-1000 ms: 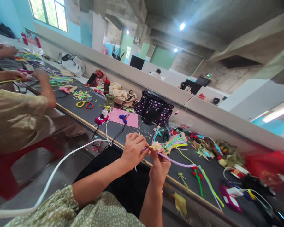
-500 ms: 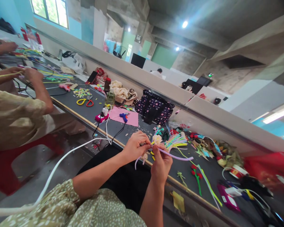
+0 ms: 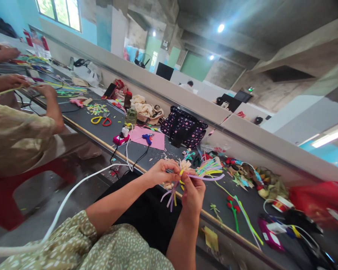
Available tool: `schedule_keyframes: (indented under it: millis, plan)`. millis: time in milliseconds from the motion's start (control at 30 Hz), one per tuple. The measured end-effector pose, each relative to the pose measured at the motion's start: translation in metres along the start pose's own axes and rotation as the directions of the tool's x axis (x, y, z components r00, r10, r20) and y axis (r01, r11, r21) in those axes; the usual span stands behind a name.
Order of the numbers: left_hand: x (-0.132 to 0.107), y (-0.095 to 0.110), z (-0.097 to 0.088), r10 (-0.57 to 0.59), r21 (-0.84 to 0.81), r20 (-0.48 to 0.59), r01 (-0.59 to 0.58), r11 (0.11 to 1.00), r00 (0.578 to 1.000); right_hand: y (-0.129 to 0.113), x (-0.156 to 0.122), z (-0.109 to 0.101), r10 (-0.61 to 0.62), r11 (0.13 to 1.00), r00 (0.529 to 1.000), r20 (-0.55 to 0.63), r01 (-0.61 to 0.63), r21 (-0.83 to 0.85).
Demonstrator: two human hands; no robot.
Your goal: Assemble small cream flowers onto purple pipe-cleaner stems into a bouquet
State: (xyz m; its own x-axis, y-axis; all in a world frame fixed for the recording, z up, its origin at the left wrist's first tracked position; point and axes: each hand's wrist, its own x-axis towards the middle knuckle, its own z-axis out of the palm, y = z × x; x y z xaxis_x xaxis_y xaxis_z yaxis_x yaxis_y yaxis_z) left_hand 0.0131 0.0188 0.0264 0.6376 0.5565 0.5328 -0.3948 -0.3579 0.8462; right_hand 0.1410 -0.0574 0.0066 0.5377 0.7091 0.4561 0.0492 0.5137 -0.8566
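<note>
I'm watching the person's left hand (image 3: 163, 173) pinching the base of a cream flower bunch (image 3: 185, 165), thumb and fingertips nearly meeting. The right hand (image 3: 193, 191), fingers curled in, is gripping a purple pipe cleaner (image 3: 212, 178) beside it. The bunch is hanging over the near edge of the table (image 3: 218, 199), stems dangling. A blue glue gun (image 3: 147, 139) is lying on pink paper (image 3: 159, 143).

Fairly bright, lit by ceiling lamps (image 3: 221, 28) and blown-out window (image 3: 59, 15), streaked with glare across ceiling (image 3: 266, 35), dim beneath bench (image 3: 105, 134), stretched toward edges, soft and smeary around red bag (image 3: 317, 198) at right.
</note>
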Motion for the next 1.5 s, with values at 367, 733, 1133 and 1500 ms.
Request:
schedule_keyframes:
  millis: [367,733,1133,1500]
  plan:
    - [-0.008,0.006,0.005,0.145,0.437,-0.271,-0.012,0.899,0.952,0.001,0.0,0.002,-0.077,0.982,0.992,-0.1,0.059,-0.177]
    - [-0.016,0.013,0.022,0.142,0.685,-0.217,0.047,0.727,0.966,-0.004,-0.008,0.008,-0.211,0.93,0.968,-0.133,0.157,-0.332]
    - [-0.01,0.002,0.01,-0.056,0.116,-0.224,0.084,0.99,0.973,-0.006,-0.012,0.009,-0.158,0.945,0.986,-0.045,0.138,-0.298]
    - [-0.012,-0.007,0.002,-0.334,-0.358,0.049,0.329,0.874,0.941,0.005,-0.006,0.001,0.125,0.992,0.991,0.047,-0.123,-0.034]
